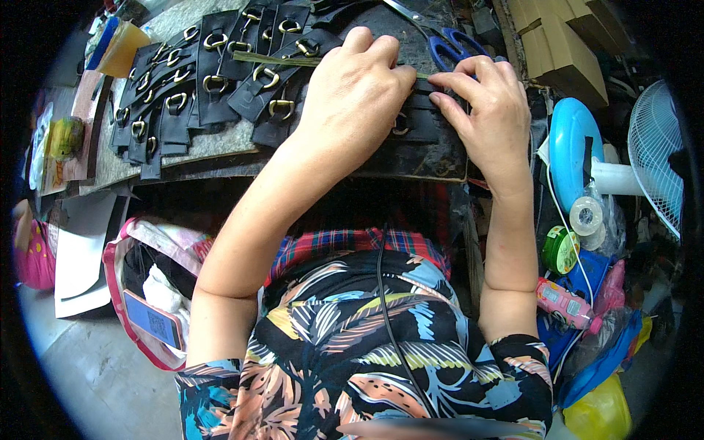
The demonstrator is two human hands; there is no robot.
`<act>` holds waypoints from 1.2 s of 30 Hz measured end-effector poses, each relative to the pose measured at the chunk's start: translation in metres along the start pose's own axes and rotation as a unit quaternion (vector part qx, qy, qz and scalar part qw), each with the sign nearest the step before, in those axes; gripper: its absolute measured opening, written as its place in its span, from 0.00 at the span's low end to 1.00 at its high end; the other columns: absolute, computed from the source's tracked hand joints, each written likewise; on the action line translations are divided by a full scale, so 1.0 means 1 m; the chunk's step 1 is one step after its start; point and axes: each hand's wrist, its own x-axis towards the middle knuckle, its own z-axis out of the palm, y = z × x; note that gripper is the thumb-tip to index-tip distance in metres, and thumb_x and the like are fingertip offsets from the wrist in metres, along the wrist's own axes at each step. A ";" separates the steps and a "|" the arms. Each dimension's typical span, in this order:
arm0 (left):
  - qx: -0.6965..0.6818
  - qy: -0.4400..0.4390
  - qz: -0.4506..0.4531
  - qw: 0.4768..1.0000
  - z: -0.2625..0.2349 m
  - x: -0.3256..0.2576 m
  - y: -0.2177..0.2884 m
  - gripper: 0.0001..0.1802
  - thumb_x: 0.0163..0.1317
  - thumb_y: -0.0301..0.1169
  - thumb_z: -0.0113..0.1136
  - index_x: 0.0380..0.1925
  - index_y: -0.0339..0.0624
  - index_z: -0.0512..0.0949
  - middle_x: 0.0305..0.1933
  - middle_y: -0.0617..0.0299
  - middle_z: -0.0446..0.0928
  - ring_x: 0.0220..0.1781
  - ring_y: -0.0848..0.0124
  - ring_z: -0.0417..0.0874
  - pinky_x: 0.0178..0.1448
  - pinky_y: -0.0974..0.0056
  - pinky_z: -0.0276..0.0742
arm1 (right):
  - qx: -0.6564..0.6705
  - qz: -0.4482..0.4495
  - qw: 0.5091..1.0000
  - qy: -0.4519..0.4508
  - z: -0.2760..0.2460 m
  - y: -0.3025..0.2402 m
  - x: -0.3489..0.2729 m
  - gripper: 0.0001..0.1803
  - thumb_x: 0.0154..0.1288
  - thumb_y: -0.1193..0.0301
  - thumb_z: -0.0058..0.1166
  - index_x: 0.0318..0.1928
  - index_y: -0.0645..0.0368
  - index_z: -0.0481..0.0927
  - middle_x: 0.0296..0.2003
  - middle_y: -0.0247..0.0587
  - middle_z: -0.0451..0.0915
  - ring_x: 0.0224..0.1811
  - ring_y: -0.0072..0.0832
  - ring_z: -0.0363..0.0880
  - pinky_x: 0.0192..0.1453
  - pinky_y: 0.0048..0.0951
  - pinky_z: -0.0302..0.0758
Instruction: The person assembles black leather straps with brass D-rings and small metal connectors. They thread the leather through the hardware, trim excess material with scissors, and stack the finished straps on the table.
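My left hand (pixel 359 95) is closed around a thin olive-green strip (pixel 275 59), whose loose end sticks out to the left over the straps. A short bit of the strip shows between my hands, and my right hand (pixel 488 103) pinches it between thumb and fingers. Below my hands lies a black strap piece (pixel 418 121) with a brass-coloured ring, partly covered by my left hand. Many similar black straps (pixel 176 128) with brass-coloured D-rings are spread over the left of the bench. Blue-handled scissors (pixel 447 50) lie just beyond my right hand.
The dark worktable (pixel 447 161) ends just in front of me. Cardboard boxes (pixel 565 59) stand at the far right. Further right are a blue round-based white fan (pixel 576 147), a tape roll (pixel 585 215) and a pink bottle (pixel 565 302). A bag holding a phone (pixel 152 319) sits at lower left.
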 end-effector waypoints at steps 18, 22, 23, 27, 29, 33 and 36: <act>-0.093 -0.084 -0.017 0.992 -0.005 0.009 -0.007 0.13 0.59 0.29 0.70 0.44 0.39 0.85 0.42 0.51 0.81 0.50 0.51 0.83 0.56 0.51 0.81 | 0.202 0.176 0.960 -0.082 -0.004 -0.005 -0.015 0.08 0.58 0.67 0.71 0.36 0.55 0.87 0.34 0.36 0.85 0.39 0.34 0.84 0.46 0.36 0.79; -0.259 -0.100 -0.073 0.958 -0.013 0.017 -0.014 0.14 0.57 0.26 0.69 0.43 0.36 0.84 0.40 0.49 0.83 0.45 0.55 0.86 0.54 0.56 0.82 | 0.373 0.241 0.893 -0.066 -0.001 -0.004 -0.009 0.08 0.60 0.73 0.73 0.39 0.58 0.87 0.33 0.31 0.86 0.34 0.20 0.83 0.42 0.25 0.78; -0.287 -0.086 -0.091 0.950 -0.014 0.021 -0.015 0.13 0.58 0.24 0.69 0.44 0.34 0.84 0.38 0.52 0.85 0.41 0.65 0.87 0.51 0.61 0.82 | 0.430 0.235 0.871 -0.032 0.000 -0.003 -0.006 0.08 0.61 0.75 0.73 0.40 0.59 0.87 0.33 0.29 0.86 0.34 0.17 0.81 0.43 0.22 0.78; -0.447 -0.064 -0.216 0.866 -0.018 0.028 -0.019 0.11 0.64 0.24 0.71 0.45 0.34 0.83 0.39 0.65 0.85 0.42 0.78 0.84 0.49 0.69 0.81 | 0.595 0.220 0.770 0.065 0.006 -0.003 0.018 0.09 0.65 0.77 0.72 0.44 0.60 0.87 0.37 0.28 0.86 0.39 0.13 0.81 0.49 0.19 0.78; -0.508 -0.022 -0.229 0.830 -0.019 0.028 -0.019 0.11 0.65 0.25 0.72 0.46 0.36 0.82 0.40 0.66 0.84 0.43 0.79 0.84 0.49 0.70 0.81 | 0.638 0.214 0.737 0.073 0.009 -0.005 0.030 0.09 0.66 0.77 0.72 0.46 0.61 0.88 0.37 0.29 0.86 0.40 0.14 0.82 0.50 0.19 0.78; -0.578 0.037 -0.211 0.787 -0.020 0.025 -0.022 0.12 0.66 0.26 0.73 0.46 0.38 0.82 0.42 0.67 0.84 0.43 0.79 0.84 0.51 0.70 0.83 | 0.654 0.195 0.724 0.104 0.017 -0.019 0.042 0.09 0.68 0.77 0.70 0.47 0.61 0.88 0.38 0.30 0.87 0.42 0.15 0.82 0.50 0.20 0.78; -0.651 0.050 -0.246 0.717 -0.021 0.018 -0.025 0.14 0.68 0.28 0.71 0.51 0.36 0.82 0.45 0.64 0.85 0.44 0.76 0.86 0.52 0.68 0.85 | 0.574 0.169 0.794 0.111 0.020 -0.026 0.043 0.08 0.66 0.77 0.70 0.45 0.62 0.88 0.38 0.30 0.85 0.40 0.16 0.81 0.48 0.21 0.79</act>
